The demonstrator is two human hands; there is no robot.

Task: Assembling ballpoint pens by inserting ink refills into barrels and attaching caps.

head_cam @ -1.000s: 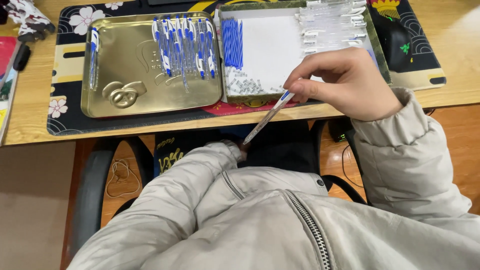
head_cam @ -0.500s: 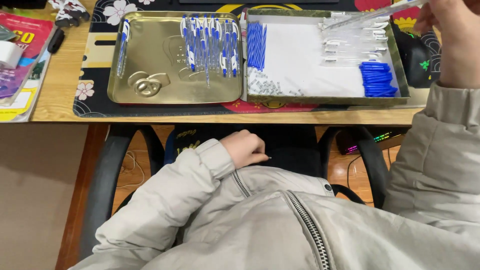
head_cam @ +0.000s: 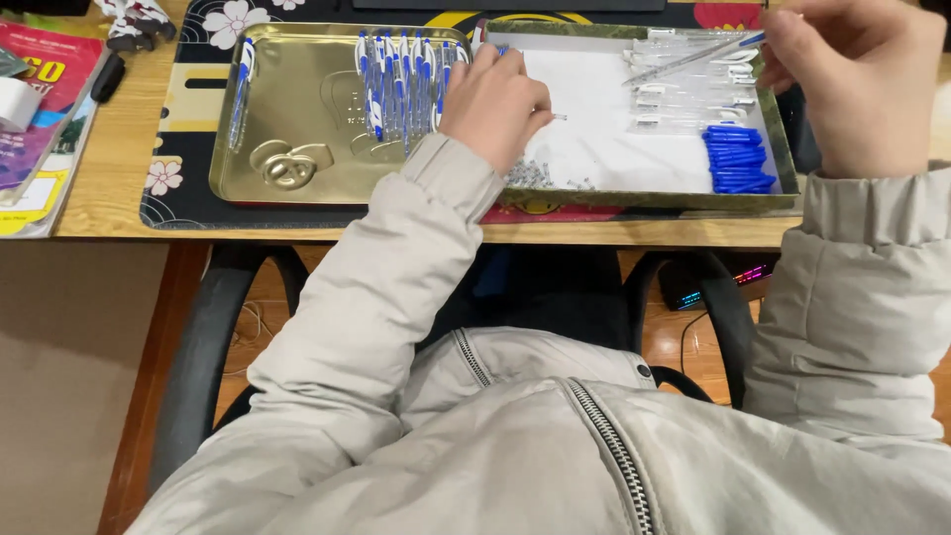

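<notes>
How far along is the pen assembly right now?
Done: a row of finished blue-and-white pens lies in the gold tray. In hand: the right hand holds a clear pen barrel, while the left hand pinches a small part above the white tray. Left: clear barrels, blue caps and tiny springs wait there.

The tray (head_cam: 248,178) on the left is shiny gold with an embossed figure, and the pens (head_cam: 401,84) lying in it are clear with blue and white parts. The other tray (head_cam: 654,201) has a dull green-gold rim and a white lining; its caps (head_cam: 738,159) are solid blue, its barrels (head_cam: 684,84) clear. The mat (head_cam: 183,129) is black with pale flowers and yellow bands. The desk (head_cam: 114,168) is light wood. The jacket (head_cam: 495,436) is pale grey with a dark zip.
</notes>
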